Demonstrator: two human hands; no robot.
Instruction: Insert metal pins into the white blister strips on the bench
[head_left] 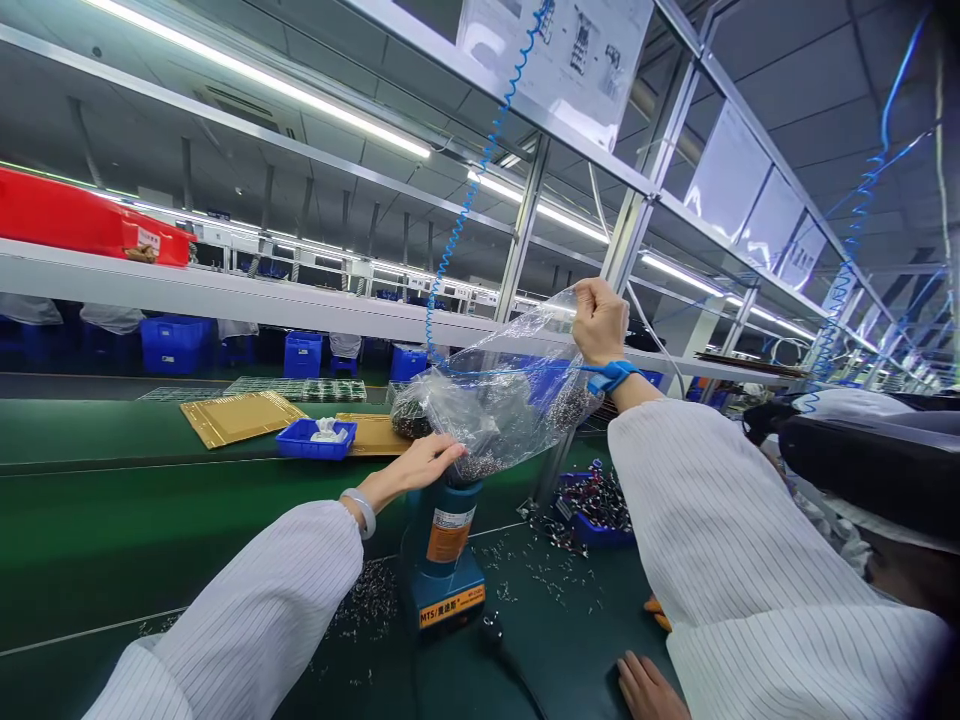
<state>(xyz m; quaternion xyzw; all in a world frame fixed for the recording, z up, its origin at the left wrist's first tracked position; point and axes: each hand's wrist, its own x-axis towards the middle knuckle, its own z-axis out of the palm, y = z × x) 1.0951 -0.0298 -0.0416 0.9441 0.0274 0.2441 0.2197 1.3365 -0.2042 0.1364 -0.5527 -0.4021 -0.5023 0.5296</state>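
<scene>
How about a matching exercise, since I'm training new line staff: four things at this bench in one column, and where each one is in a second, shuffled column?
Things:
1. Blue wrist strap
2. Clear plastic bag
3. Red bin
4. Small blue tray

Places:
A. On the white shelf
B. Gripped by the right hand
C. Around the right wrist
D. On the green belt

Pairs: 1-C, 2-B, 3-A, 4-D.
</scene>
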